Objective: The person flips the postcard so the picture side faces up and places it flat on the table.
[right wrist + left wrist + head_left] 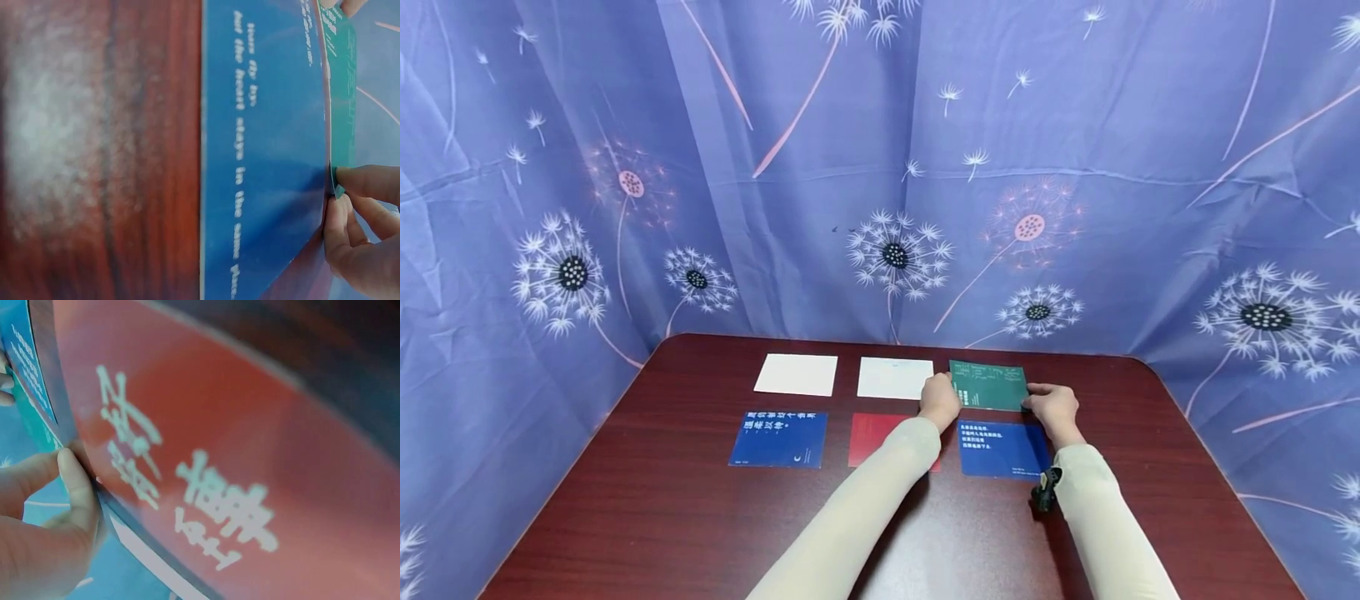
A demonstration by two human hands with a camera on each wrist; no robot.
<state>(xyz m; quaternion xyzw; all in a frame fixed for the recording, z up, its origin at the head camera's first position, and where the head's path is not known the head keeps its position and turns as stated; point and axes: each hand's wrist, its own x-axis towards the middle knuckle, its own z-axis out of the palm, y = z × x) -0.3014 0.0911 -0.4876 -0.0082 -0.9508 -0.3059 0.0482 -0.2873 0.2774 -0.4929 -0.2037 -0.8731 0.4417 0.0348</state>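
Observation:
A green card with pale printing lies at the back right of the table, between my two hands. At its right edge, my right hand pinches the near corner between thumb and fingers, which shows in the right wrist view. My left hand is at the card's left edge. In the left wrist view, the thumb and a finger of that hand meet on the green card's edge. Just in front of the green card lies a blue card with white text. Below my left forearm is a red card, partly covered by the sleeve in the head view.
Two white cards lie in the back row to the left. Another blue card is at the front left. Everything rests on a dark red wooden table. A purple dandelion curtain hangs around its back and sides.

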